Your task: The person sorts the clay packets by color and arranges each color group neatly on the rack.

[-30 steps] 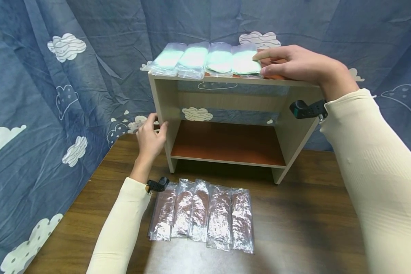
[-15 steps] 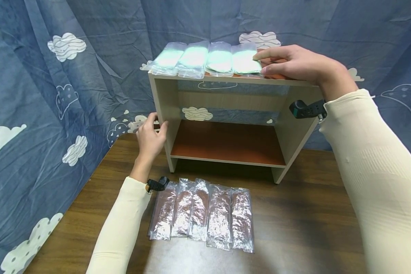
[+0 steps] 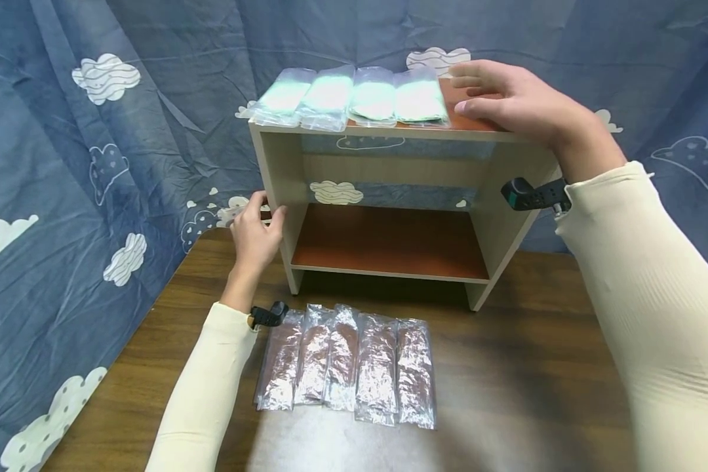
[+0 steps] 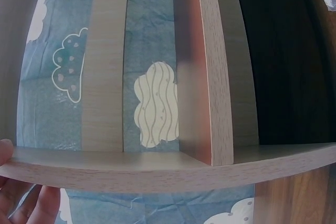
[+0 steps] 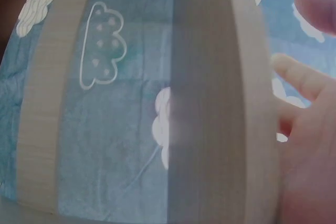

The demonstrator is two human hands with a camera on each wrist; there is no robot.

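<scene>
- Four pale packets are laid in a row on the left part of the top of the shelf, above the left hand and left of the right hand.
- The right hand is held just beside the last packet, thumb and fingers parted, with nothing grasped.
- The shelf's left side panel is gripped by the left hand.
- Five shiny clear packets are spread nearer, on the table.
</scene>
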